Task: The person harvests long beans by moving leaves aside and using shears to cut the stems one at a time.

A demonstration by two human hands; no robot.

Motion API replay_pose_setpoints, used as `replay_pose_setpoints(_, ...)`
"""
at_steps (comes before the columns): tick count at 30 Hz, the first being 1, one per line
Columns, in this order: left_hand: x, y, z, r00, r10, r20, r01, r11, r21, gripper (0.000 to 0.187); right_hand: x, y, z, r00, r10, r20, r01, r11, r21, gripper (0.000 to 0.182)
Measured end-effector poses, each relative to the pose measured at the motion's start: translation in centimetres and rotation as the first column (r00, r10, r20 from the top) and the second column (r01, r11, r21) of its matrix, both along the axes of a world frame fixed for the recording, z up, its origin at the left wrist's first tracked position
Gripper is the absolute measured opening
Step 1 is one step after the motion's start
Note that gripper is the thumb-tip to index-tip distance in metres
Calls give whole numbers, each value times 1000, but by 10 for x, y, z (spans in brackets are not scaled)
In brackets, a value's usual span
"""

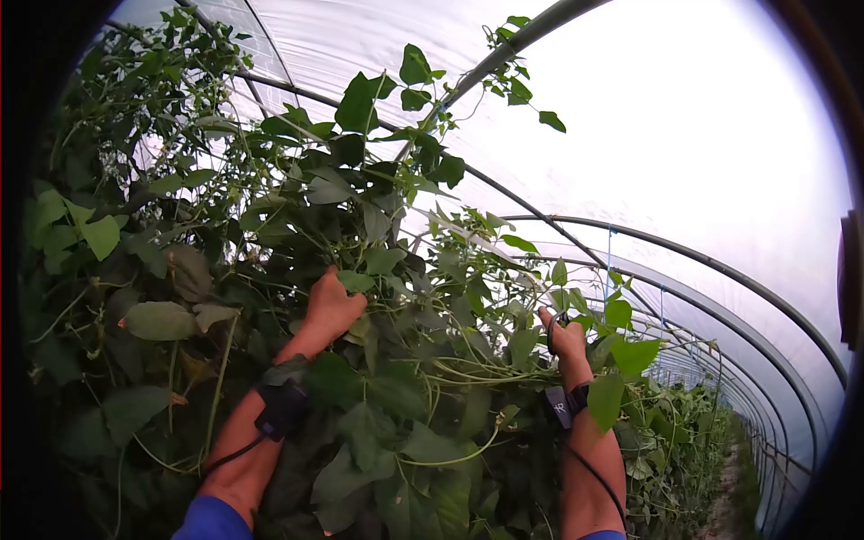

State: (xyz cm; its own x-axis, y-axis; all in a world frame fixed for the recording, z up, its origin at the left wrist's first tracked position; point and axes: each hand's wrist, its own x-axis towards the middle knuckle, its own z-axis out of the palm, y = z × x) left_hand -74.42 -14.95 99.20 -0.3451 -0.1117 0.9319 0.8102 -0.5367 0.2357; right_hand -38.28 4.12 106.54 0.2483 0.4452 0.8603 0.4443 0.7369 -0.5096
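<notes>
My left hand (335, 308) reaches into the dense bean vines left of centre. Its fingers are curled in among the leaves, and what they grip is hidden. At the right edge of the foliage, my right hand (567, 338) is closed around a small dark-handled tool (551, 338); its loops look like scissor handles, but the blades cannot be made out. Green leaves (607, 398) hang partly over the right wrist. Long thin green pods (222, 387) dangle below my left hand, and a curved pod (459, 459) hangs between the forearms.
A leafy wall of vines (135, 270) fills the left and middle. Curved metal hoops (720, 267) carry plastic sheeting (702, 135) overhead. A pale strap (468, 236) crosses the foliage. A narrow dirt path (724, 495) runs along the right. Wired dark devices (281, 407) are strapped on both wrists.
</notes>
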Motion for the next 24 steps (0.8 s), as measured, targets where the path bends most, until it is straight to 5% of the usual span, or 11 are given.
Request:
replay_pose_setpoints(2, -1, 2, 0, 1000, 19, -4, -19, 1000, -4, 40, 6, 5, 14, 998, -55, 39, 56, 998, -19, 93)
replay_pose_setpoints(9, 10, -7, -3, 1000, 10, 20, -9, 1000, -23, 39, 35, 80, 54, 974, 222, -46, -220, 975, 31, 89)
replay_pose_setpoints(13, -1, 4, -2, 998, 62, -11, -62, 998, 20, 38, 30, 29, 51, 940, 337, -52, -338, 941, -4, 78)
replay_pose_setpoints(15, 1, 2, -2, 996, 78, -31, -77, 997, 28, 37, 33, 60, 70, 996, 83, -9, -83, 996, -22, 65)
replay_pose_setpoints(19, -3, 5, -4, 998, 59, -21, -58, 998, 38, 35, 27, 21, 64, 1000, -28, 5, 28, 994, -106, 53)
replay_pose_setpoints(24, -6, 11, -3, 995, 92, -32, -91, 995, 30, 34, 32, 57, 39, 958, 285, -34, -279, 954, 109, 48)
